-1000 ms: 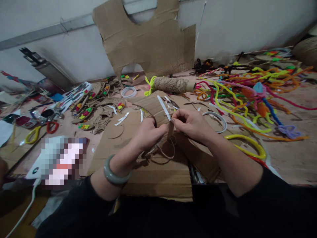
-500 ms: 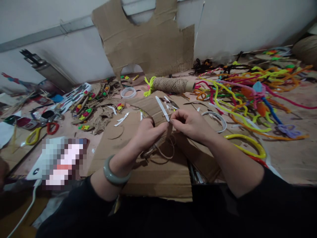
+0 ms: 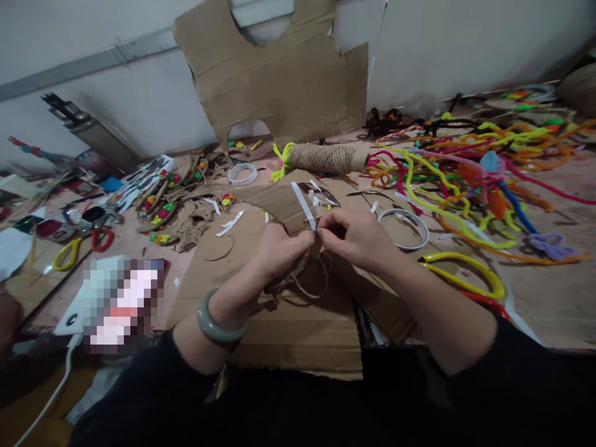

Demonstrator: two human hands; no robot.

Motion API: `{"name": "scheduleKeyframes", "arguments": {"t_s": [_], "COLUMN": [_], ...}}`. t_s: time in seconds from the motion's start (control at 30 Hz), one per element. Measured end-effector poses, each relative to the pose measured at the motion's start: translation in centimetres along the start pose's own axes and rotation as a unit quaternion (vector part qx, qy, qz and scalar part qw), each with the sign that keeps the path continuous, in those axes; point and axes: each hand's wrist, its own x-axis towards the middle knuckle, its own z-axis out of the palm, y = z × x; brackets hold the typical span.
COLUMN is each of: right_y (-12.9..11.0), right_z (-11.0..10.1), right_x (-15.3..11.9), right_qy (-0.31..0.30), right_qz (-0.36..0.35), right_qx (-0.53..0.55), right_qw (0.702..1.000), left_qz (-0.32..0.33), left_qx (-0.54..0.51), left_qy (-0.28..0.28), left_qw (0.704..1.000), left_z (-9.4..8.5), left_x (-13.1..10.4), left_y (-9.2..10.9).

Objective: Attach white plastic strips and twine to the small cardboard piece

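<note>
My left hand (image 3: 279, 251) is wrapped round a curved cardboard piece (image 3: 284, 208) above the middle of the cardboard sheet (image 3: 298, 347). A narrow white strip (image 3: 304, 205) stands up from between my two hands, its lower end at my fingertips. My right hand (image 3: 356, 239) pinches at that lower end, thumb and forefinger together, close to my left thumb. Thin brown twine (image 3: 313, 294) hangs in a loop below my hands. The underside of the held piece is mostly hidden by my left hand.
A twine roll (image 3: 321, 159) lies behind my hands, near a tape ring (image 3: 243, 174). Coloured pipe cleaners (image 3: 503, 174) spread at the right, with yellow-handled scissors (image 3: 488, 273) nearer. At the left are a phone (image 3: 130, 304), a white power bank (image 3: 79, 304) and red-and-yellow-handled scissors (image 3: 67, 254).
The view has shifted slightly. My right fingers have curled a little by the lower end of the white strip. My left hand keeps its hold.
</note>
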Motion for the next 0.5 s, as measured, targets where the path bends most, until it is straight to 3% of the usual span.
{"name": "scheduleKeyframes", "arguments": {"t_s": [0.5], "right_y": [0.02], "right_z": [0.02], "right_x": [0.16], "right_qy": [-0.028], "right_qz": [0.049], "right_qx": [0.120], "right_qw": [0.991], "left_qz": [0.015], "left_qx": [-0.006], "left_qy": [-0.003], "left_qw": [1.000], "left_z": [0.14], "left_x": [-0.07], "left_y": [0.15]}}
